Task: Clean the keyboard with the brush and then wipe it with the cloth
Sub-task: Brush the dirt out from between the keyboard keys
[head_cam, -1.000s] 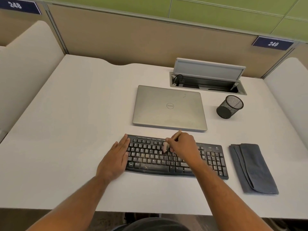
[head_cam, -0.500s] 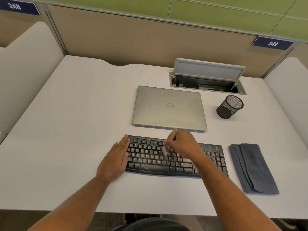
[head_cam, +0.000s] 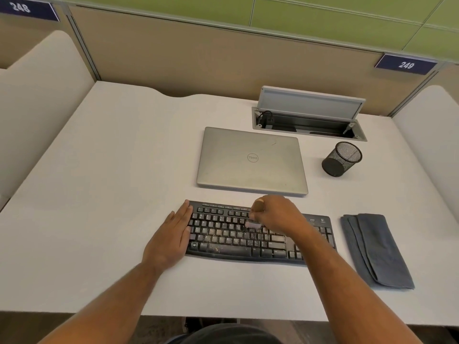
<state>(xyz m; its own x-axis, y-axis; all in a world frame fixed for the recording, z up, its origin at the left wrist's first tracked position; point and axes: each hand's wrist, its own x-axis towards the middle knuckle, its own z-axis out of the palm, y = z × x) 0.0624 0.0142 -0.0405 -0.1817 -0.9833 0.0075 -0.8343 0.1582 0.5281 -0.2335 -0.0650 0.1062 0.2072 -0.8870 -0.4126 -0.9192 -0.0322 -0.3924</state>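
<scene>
From the head view, the brush (head_cam: 253, 223) is gripped in the right hand (head_cam: 278, 216), bristles on the keyboard (head_cam: 248, 235). The left hand (head_cam: 171, 240) is laid flat, fingers extended, on the keyboard's left end. Right of the keyboard the folded cloth (head_cam: 376, 249) lies; beyond it a mesh cup (head_cam: 341, 158) is seen, its contents indiscernible.

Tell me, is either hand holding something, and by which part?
The right hand holds the brush by its handle, bristles down on the keyboard. The left hand holds nothing; it rests flat on the keyboard's left end.
</scene>
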